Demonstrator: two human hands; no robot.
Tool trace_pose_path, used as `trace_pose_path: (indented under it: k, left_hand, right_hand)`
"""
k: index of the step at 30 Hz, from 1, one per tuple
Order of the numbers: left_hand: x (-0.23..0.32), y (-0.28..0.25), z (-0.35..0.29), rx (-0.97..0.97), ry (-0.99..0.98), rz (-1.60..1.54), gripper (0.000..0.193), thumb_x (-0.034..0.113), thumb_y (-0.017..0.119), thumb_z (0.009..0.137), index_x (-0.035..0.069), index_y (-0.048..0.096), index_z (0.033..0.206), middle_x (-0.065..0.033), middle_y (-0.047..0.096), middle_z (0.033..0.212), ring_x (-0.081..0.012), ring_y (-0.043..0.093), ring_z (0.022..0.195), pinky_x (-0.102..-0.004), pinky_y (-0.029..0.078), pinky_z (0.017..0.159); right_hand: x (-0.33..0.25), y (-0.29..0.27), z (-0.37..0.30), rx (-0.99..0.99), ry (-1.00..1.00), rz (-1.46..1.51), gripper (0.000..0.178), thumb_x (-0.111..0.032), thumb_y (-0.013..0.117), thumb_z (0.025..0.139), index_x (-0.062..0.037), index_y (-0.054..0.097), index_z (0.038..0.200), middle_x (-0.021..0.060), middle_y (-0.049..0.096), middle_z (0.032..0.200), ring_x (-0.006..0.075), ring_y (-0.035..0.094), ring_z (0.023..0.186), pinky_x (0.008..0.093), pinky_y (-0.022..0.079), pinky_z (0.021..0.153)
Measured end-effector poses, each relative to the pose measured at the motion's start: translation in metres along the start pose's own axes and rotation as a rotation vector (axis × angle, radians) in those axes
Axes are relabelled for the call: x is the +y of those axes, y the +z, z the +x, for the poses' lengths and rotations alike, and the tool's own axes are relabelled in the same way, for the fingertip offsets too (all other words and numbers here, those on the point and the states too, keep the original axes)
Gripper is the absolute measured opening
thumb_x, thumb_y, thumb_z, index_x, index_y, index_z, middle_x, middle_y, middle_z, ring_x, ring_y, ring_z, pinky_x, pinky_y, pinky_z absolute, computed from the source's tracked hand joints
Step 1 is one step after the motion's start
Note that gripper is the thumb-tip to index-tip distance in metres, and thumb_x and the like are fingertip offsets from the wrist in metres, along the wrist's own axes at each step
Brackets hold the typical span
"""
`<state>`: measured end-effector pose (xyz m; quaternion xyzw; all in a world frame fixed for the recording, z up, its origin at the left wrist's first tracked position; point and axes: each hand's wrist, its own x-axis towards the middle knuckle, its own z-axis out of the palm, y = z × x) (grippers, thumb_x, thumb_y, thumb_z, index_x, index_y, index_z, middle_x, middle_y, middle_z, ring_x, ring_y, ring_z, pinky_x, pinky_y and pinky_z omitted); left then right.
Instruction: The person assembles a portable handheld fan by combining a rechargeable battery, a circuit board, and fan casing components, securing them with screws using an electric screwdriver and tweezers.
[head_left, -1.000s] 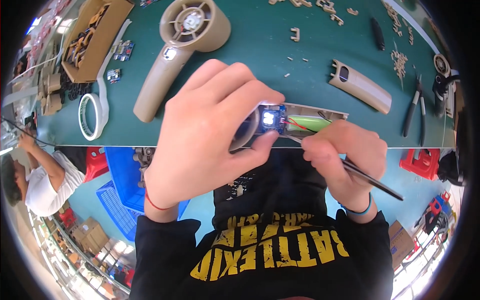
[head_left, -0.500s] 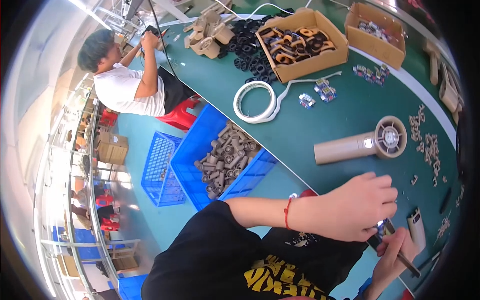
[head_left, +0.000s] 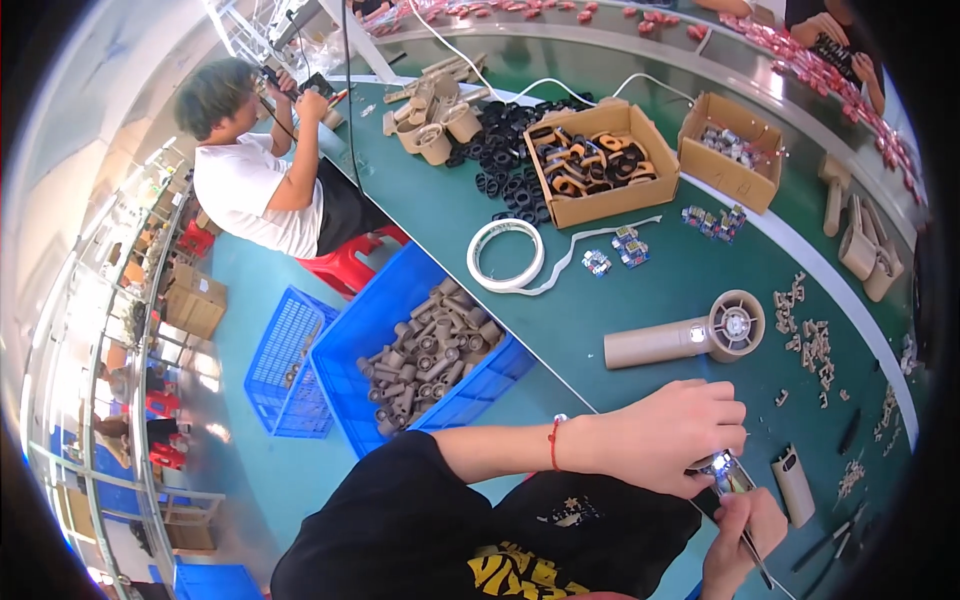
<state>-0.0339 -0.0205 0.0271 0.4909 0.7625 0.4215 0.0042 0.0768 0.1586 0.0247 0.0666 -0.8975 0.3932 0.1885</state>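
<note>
My left hand (head_left: 665, 432), with a red cord bracelet at its wrist, is closed on a small part with a shiny circuit board (head_left: 720, 466). Its fingers hide much of that part. Close below, my right hand (head_left: 745, 530) grips a slim metal tool (head_left: 757, 562), whose kind I cannot make out. The tool reaches up towards the board. Just right of the hands lies a beige casing piece (head_left: 794, 486) with a dark window. Beyond my left hand, a beige handheld fan (head_left: 655, 343) rests on its side on the green table.
Small boards (head_left: 630, 247) lie near a white tape roll (head_left: 480, 262). Beyond them are a carton of black and orange rings (head_left: 610, 205) and another carton (head_left: 725, 185). Small beige parts (head_left: 815, 350) scatter rightward. A blue crate (head_left: 345, 375) stands left; a seated person (head_left: 265, 180) works farther off.
The view has shifted, showing more of the table's far side. My hands stay close together; the board between them now shows more, and the tool stands steeper.
</note>
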Motion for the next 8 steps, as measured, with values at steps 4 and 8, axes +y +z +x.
trace_pose_path:
  k: [4, 8]
  left_hand:
    - [0.001, 0.002, 0.001, 0.011, 0.02, -0.003, 0.027, 0.013, 0.071, 0.065, 0.008, 0.06, 0.089, -0.0048, 0.052, 0.086, -0.0235, 0.05, 0.086, -0.0367, 0.046, 0.07]
    - [-0.001, 0.003, 0.005, 0.049, 0.052, -0.024, 0.024, 0.013, 0.072, 0.062, 0.007, 0.061, 0.082, -0.0059, 0.053, 0.082, -0.0244, 0.051, 0.084, -0.0373, 0.046, 0.07]
  right_hand:
    - [-0.007, -0.028, -0.001, 0.143, -0.028, 0.008, 0.029, -0.015, 0.052, 0.095, -0.0005, 0.066, 0.074, 0.0093, 0.059, 0.061, 0.0181, 0.056, 0.053, 0.0292, 0.042, 0.05]
    - [-0.001, -0.04, -0.007, 0.224, 0.044, -0.104, 0.033, -0.021, 0.053, 0.098, -0.0007, 0.068, 0.077, 0.0087, 0.06, 0.062, 0.0203, 0.056, 0.054, 0.0314, 0.044, 0.051]
